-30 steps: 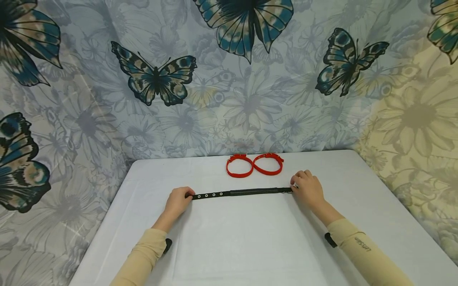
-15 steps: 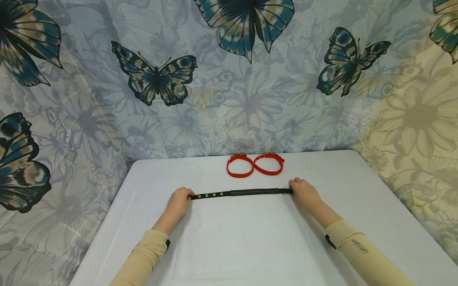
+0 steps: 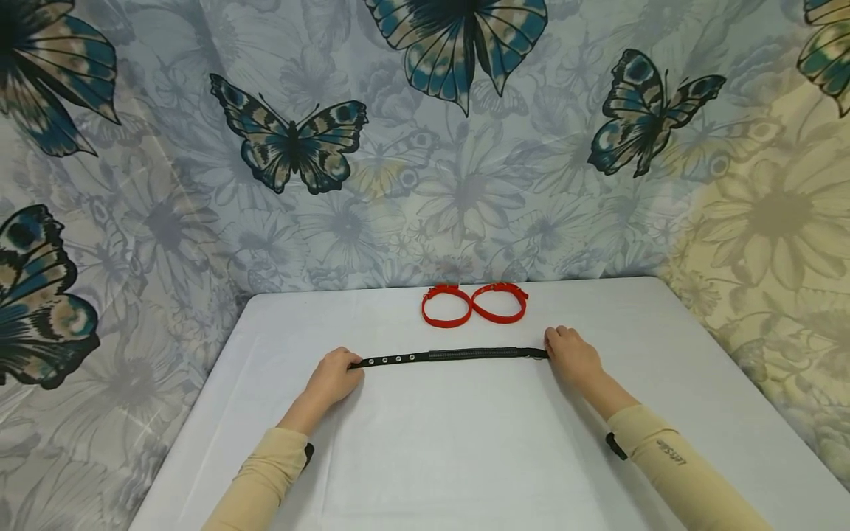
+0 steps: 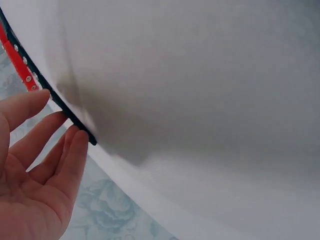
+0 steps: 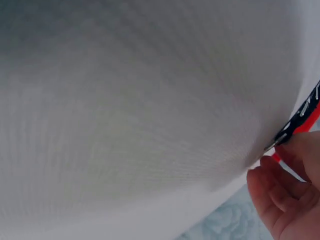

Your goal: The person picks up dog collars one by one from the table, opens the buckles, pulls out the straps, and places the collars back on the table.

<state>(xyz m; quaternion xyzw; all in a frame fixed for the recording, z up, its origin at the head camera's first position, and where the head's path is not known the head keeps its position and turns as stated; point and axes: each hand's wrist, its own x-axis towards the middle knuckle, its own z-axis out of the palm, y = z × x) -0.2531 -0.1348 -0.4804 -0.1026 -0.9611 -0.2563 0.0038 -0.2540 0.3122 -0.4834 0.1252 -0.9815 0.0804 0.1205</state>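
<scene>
Black collar point(image 3: 473, 355) stretches straight across the white table point(image 3: 425, 450), nearer the person than two looped red collars point(image 3: 446, 324). The left hand point(image 3: 330, 377), fingers loosely bent, touches its eyelet end, the right hand point(image 3: 574, 360) the other; whether either pinches, I can't tell.

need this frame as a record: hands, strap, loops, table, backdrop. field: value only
left_hand: left hand, pinches the strap's eyelet end
right_hand: right hand, pinches the strap's other end
strap: black strap, nearly straight between the hands; resting on the table or just above it, cannot tell
loops: two red loops, side by side beyond the strap, near the table's far edge
table: white-covered table
backdrop: butterfly-and-flower print backdrop
</scene>
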